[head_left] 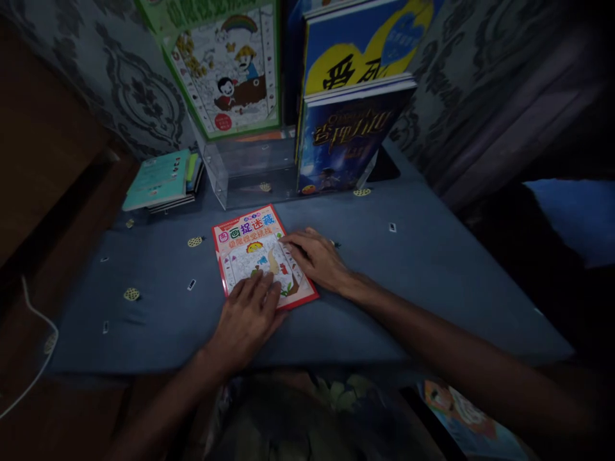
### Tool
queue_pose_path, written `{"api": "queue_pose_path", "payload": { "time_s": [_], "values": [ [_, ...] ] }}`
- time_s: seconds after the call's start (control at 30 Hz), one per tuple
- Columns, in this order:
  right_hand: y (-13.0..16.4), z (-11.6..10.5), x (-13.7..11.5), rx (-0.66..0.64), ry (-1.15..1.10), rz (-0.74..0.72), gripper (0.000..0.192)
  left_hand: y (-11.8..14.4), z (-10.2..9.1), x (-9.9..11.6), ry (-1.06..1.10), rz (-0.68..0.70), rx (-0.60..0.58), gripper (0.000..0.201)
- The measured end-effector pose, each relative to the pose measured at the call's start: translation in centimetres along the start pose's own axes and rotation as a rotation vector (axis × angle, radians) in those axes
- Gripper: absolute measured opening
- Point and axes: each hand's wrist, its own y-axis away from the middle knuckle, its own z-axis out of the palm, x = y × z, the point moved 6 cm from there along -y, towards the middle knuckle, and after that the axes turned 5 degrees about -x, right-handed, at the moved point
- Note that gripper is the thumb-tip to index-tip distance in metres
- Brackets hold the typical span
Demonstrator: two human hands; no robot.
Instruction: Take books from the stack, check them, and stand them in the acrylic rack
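Red-bordered children's picture booklet (263, 256), thin and glossy, lies flat on the blue cloth-covered tabletop (423, 269), near the middle and slightly left, its cover facing up with colourful lettering across the top and a line drawing below.

Left hand (247, 317) rests palm down on the booklet's near edge, fingers spread loosely and flat over the lower cover; it presses rather than grips, nothing enclosed in it. Right hand (317, 259) lies on the booklet's right edge, fingers extended leftward with the fingertips on the cover near its upper right part; likewise flat and open, holding nothing. Both forearms come in from the lower edge of view, the right one crossing from the lower right.

Small pale round printed motifs (195, 241) and tiny white marks are scattered over the cloth around the booklet.

Farther back at left, a low stack of thin teal-covered books (158, 179) lies flat on the tabletop, well apart from the booklet. Behind the booklet stands a clear acrylic book holder (240, 169). A green-bordered picture book with a cartoon drawing (225, 70) leans in its left part. At right, a dark blue book with gold lettering (343, 144) stands upright, and behind it a blue and yellow book with large black characters (360, 48). Grey patterned wallpaper (129, 96) covers the wall behind. Lighting is dim; finer print is unreadable.
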Motion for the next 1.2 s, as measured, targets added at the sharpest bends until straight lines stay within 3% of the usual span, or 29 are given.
{"api": "queue_pose_path", "payload": {
  "time_s": [0.17, 0.33, 0.47, 0.6, 0.7, 0.8, 0.87, 0.93, 1.07, 1.2],
  "values": [
    [0.0, -0.3, 0.4, 0.004, -0.051, 0.079, 0.029, -0.1, -1.3, 0.2, 0.056, 0.043, 0.082, 0.029],
    [0.4, 0.3, -0.1, -0.016, 0.028, 0.077, 0.026, 0.0, -1.4, -1.5, 0.227, -0.001, 0.036, 0.025],
    [0.5, 1.2, -1.6, -0.078, 0.26, 0.02, 0.024, 0.6, 0.6, -6.1, 0.146, -0.296, -0.017, 0.036],
    [-0.7, 2.6, -2.0, -0.147, 0.368, 0.056, 0.044, 1.4, 2.9, -10.4, 0.232, -0.576, 0.026, 0.051],
    [-1.6, 3.8, -1.2, -0.117, 0.359, 0.104, 0.052, 1.4, 3.6, -12.1, 0.59, -0.643, 0.204, 0.054],
    [-1.7, 4.9, 0.1, -0.047, 0.323, 0.075, 0.053, 1.5, 4.5, -13.2, 1.191, -0.806, 0.418, 0.059],
    [-1.3, 5.6, 1.1, -0.009, 0.257, 0.033, 0.051, 1.3, 5.8, -13.1, 1.629, -0.964, 0.473, 0.058],
    [-1.0, 5.7, 1.9, 0.05, 0.157, 0.019, 0.051, 0.5, 6.5, -12.3, 1.95, -1.04, 0.467, 0.05],
    [-1.4, 4.4, 2.3, 0.151, -0.114, 0.173, 0.063, -1.3, 4.6, -11.6, 2.132, -1.059, 0.584, 0.035],
    [-3.3, 1.5, 0.1, 0.269, -0.423, 0.286, 0.071, -3.5, -0.6, -11.9, 1.979, -0.887, 0.8, 0.045]
  ]
}}
